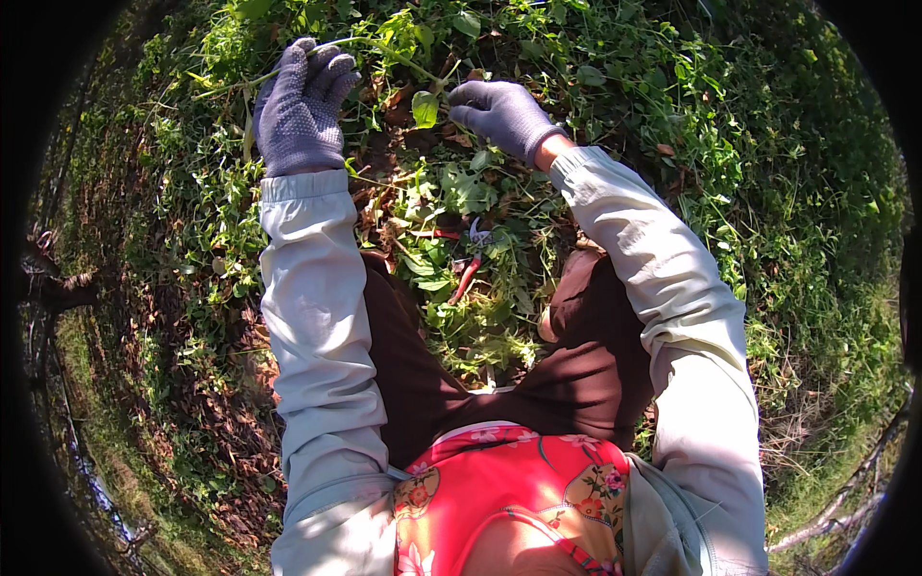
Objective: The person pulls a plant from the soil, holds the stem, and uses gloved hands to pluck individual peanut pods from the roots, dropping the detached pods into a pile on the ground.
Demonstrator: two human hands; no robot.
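My left hand (302, 108), in a grey knit glove with grip dots, is raised at the upper left with its fingers curled around a long green plant stem (400, 57). The stem arches to the right, and a broad leaf (425, 109) hangs from it. My right hand (500, 115), gloved alike, has thumb and forefinger at the stem's right end; whether they grip it cannot be made out. Red-handled pruning shears (470, 270) lie with blades apart on leafy cuttings (461, 187) between my knees.
Dense green weeds (648, 108) grow ahead and on both sides. Dry brown leaves (223, 468) cover the ground at the lower left. Dark branches (57, 288) stand at the left rim, and a pale branch (828, 522) is at the lower right. My bent legs (591, 381) flank the shears.
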